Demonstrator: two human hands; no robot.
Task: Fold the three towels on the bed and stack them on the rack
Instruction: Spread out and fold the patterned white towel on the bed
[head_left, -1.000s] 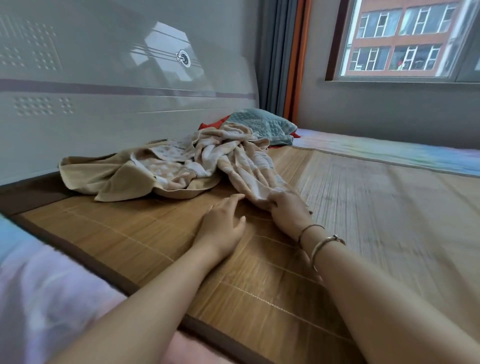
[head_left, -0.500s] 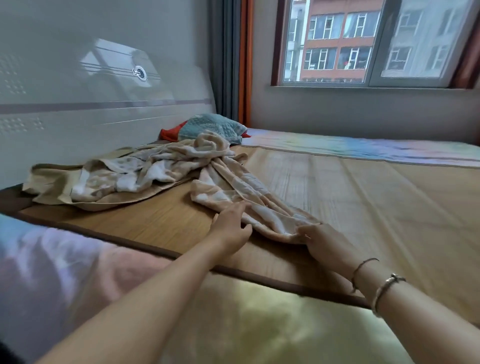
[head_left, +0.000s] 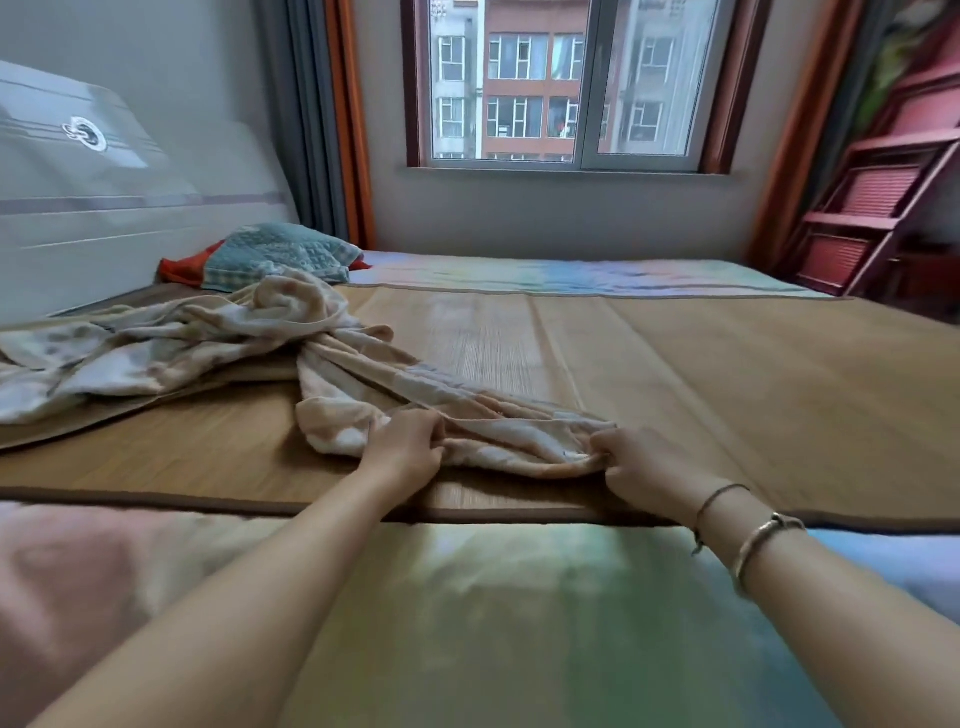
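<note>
A: Towels on the bamboo mat (head_left: 675, 374) — how many can you count?

B: I can tell two apart. One cream-and-peach towel (head_left: 395, 410) stretches from the crumpled heap near the headboard (head_left: 104, 208) down toward the near edge of the mat. A second pale towel (head_left: 78, 358) lies bunched at the left, touching the first where they tangle. Whether a third is buried in that heap, I cannot tell.

A: And other cloth?

B: One teal quilted pillow (head_left: 280, 254) at the head of the bed, with one red piece (head_left: 179, 270) under it. One red rack (head_left: 883, 171) stands at the far right, beside the window (head_left: 566, 83).

A: Hands?

B: Two. The left hand (head_left: 402, 449) has its fingers curled into the towel's near end, gripping a fold. The right hand (head_left: 644, 465) pinches the towel's near corner, fingers closed on the fabric. Two bracelets (head_left: 748, 530) sit on the right wrist.

A: What differs from half a second ago?

B: The left hand then lay open on the towel; now it grips it. The towel's end has been drawn closer to the near edge of the mat, and the hands are spread wider apart along it. The view has swung right, so the rack now shows.
</note>
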